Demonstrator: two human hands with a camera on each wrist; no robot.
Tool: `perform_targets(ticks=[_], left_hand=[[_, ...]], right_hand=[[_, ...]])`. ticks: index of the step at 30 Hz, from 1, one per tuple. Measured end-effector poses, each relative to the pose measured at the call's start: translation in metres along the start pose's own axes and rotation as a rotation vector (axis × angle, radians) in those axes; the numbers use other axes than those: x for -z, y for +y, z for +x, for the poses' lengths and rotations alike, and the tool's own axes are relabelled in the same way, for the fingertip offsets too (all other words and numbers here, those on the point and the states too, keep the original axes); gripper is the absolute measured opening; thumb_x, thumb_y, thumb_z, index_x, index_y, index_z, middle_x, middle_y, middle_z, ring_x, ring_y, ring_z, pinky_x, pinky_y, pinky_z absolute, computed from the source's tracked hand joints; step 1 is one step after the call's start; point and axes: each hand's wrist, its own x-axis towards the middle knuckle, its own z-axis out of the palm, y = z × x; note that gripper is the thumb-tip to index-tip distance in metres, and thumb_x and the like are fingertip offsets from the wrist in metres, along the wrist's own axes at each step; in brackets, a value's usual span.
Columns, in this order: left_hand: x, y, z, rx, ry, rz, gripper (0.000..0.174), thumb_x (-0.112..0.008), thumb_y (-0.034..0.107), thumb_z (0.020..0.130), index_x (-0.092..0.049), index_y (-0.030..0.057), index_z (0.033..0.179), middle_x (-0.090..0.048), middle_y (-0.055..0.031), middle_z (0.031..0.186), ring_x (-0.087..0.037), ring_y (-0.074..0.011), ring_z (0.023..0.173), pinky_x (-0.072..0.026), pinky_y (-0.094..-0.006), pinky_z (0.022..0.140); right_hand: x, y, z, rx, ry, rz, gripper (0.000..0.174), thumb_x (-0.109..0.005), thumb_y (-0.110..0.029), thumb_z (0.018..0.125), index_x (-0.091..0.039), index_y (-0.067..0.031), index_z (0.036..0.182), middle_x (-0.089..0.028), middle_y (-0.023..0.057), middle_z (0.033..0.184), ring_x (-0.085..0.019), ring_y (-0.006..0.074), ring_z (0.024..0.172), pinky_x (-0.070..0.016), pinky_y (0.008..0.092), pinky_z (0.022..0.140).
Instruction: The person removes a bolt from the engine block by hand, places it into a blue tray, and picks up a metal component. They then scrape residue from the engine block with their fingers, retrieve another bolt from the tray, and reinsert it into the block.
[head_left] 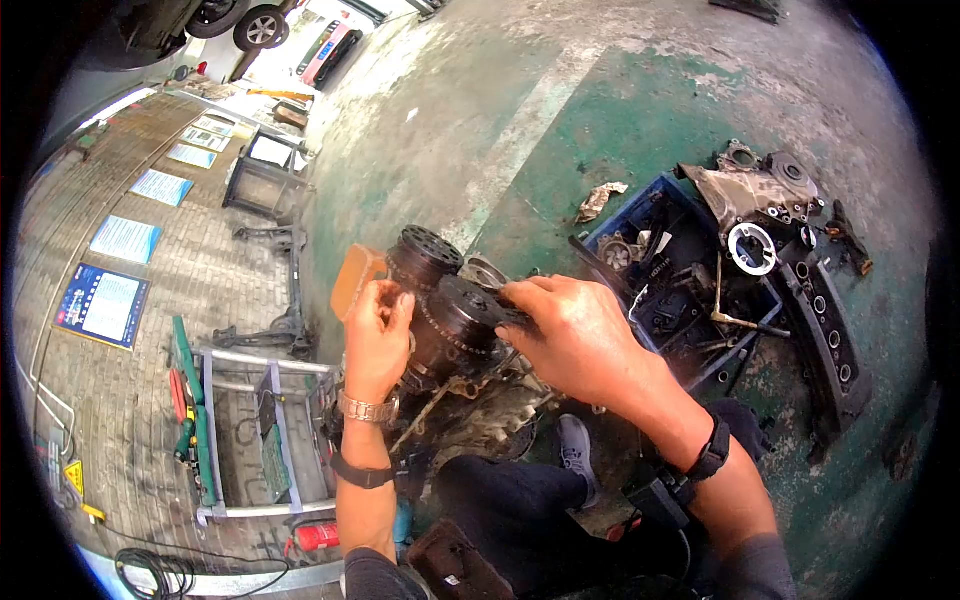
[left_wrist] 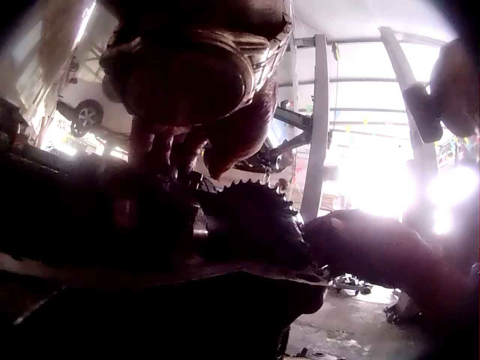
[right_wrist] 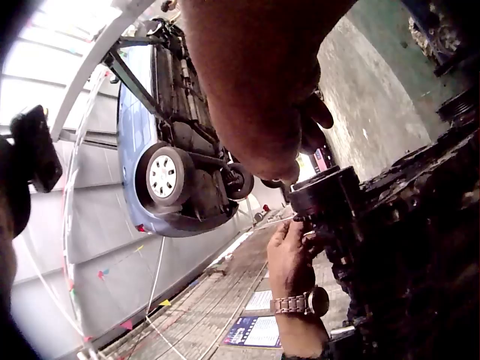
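Left hand (head_left: pixel 378 330) fingers pinch the toothed sprocket (head_left: pixel 455 320) rim; right hand (head_left: pixel 575 335) fingers curl over its other side; sprocket seemingly not yet off the engine (head_left: pixel 480 420); stripped parts fill the crate (head_left: pixel 640 205) right of the fingers.

Black sprocket (head_left: pixel 455 318); blue crate (head_left: pixel 625 215); green floor (head_left: pixel 640 110), pale stripe (head_left: pixel 520 130); silver watch (head_left: pixel 368 408).

A blue crate (head_left: pixel 640 200) of dark parts sits on the green floor (head_left: pixel 620 110), a grey engine cover (head_left: pixel 750 190) beside it and a crumpled rag (head_left: pixel 600 200) near. Posters (head_left: pixel 103 305) line the brick wall; a blue car (right_wrist: pixel 169 150) hangs raised.
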Motion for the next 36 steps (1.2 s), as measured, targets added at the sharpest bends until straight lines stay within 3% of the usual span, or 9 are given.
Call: perform_targets(ticks=[5,8,10,14,16,20,29,31,36], left_hand=[[-0.001,0.002,0.007,0.054,0.016,0.264,0.035,-0.068,0.028,0.093,-0.059,-0.004,0.081,-0.054,-0.0061,0.064,-0.045,-0.0108,0.061,-0.0428,-0.0335,0.056],[-0.002,0.008,0.007,0.001,0.027,0.32,0.039,-0.069,0.027,0.091,-0.053,-0.0042,0.072,-0.048,-0.0113,0.057,-0.04,-0.0132,0.059,-0.04,-0.0357,0.054],[-0.003,0.008,0.007,-0.08,0.053,0.407,0.037,-0.07,0.024,0.088,-0.053,-0.0045,0.074,-0.049,-0.0181,0.06,-0.043,-0.0204,0.054,-0.0393,-0.0386,0.054],[-0.002,0.011,0.006,-0.107,0.051,0.419,0.032,-0.07,0.02,0.087,-0.054,-0.0047,0.075,-0.052,-0.0211,0.062,-0.048,-0.0294,0.054,-0.0401,-0.0411,0.055],[-0.002,0.01,0.005,-0.198,0.075,0.481,0.028,-0.069,0.018,0.087,-0.055,-0.0045,0.079,-0.055,-0.022,0.066,-0.053,-0.0336,0.057,-0.0417,-0.0422,0.057],[0.0,0.006,0.004,-0.22,0.054,0.462,0.024,-0.07,0.015,0.086,-0.056,-0.0046,0.081,-0.056,-0.0208,0.071,-0.055,-0.0328,0.06,-0.0427,-0.0418,0.058],[-0.001,0.002,0.002,-0.212,0.043,0.324,0.014,-0.07,0.005,0.085,-0.059,-0.0036,0.089,-0.059,-0.0123,0.075,-0.055,-0.0192,0.061,-0.0458,-0.0334,0.059],[0.0,-0.003,0.002,-0.144,0.02,0.231,0.012,-0.069,0.003,0.087,-0.06,-0.0027,0.093,-0.061,-0.0056,0.078,-0.054,-0.0114,0.065,-0.0463,-0.0283,0.06],[-0.001,-0.008,0.002,0.006,-0.009,-0.052,0.015,-0.068,0.005,0.087,-0.06,-0.0029,0.097,-0.061,-0.0027,0.083,-0.053,-0.0092,0.067,-0.0468,-0.0268,0.061]], right_hand=[[-0.001,0.002,0.0,0.004,0.021,0.001,0.02,-0.071,-0.017,0.08,-0.06,-0.0013,0.084,-0.063,0.0177,0.081,-0.063,0.0403,0.081,-0.0497,0.0504,0.07],[0.0,0.002,0.0,0.002,0.018,0.002,0.02,-0.071,-0.017,0.079,-0.06,-0.0013,0.084,-0.063,0.0178,0.081,-0.063,0.0405,0.08,-0.0499,0.0502,0.07],[0.003,0.001,0.001,-0.055,-0.082,-0.06,0.031,-0.075,-0.016,0.077,-0.067,0.0007,0.102,-0.069,0.0188,0.096,-0.065,0.0376,0.089,-0.0526,0.0451,0.076],[0.0,0.004,0.0,-0.039,-0.065,-0.046,0.031,-0.075,-0.016,0.077,-0.067,0.0009,0.102,-0.069,0.0184,0.094,-0.065,0.0374,0.088,-0.0525,0.0449,0.076],[-0.002,0.005,0.0,0.015,0.012,-0.008,0.021,-0.071,-0.017,0.08,-0.06,-0.001,0.085,-0.064,0.0183,0.081,-0.063,0.041,0.08,-0.0502,0.0506,0.071],[-0.001,0.004,0.0,0.01,0.013,-0.015,0.021,-0.071,-0.018,0.08,-0.06,-0.001,0.085,-0.064,0.0182,0.081,-0.063,0.0408,0.08,-0.0505,0.0503,0.071],[-0.001,0.004,0.0,0.016,0.011,-0.022,0.021,-0.071,-0.018,0.08,-0.06,-0.001,0.084,-0.064,0.0182,0.08,-0.064,0.0405,0.079,-0.0507,0.05,0.07],[0.002,0.002,0.0,-0.046,-0.071,-0.053,0.03,-0.075,-0.016,0.077,-0.067,0.0006,0.1,-0.068,0.0173,0.092,-0.065,0.0369,0.087,-0.052,0.0451,0.075],[-0.004,0.005,-0.001,0.008,0.008,-0.019,0.02,-0.071,-0.019,0.08,-0.061,-0.0015,0.085,-0.064,0.0183,0.082,-0.064,0.0405,0.08,-0.0509,0.0504,0.07]])
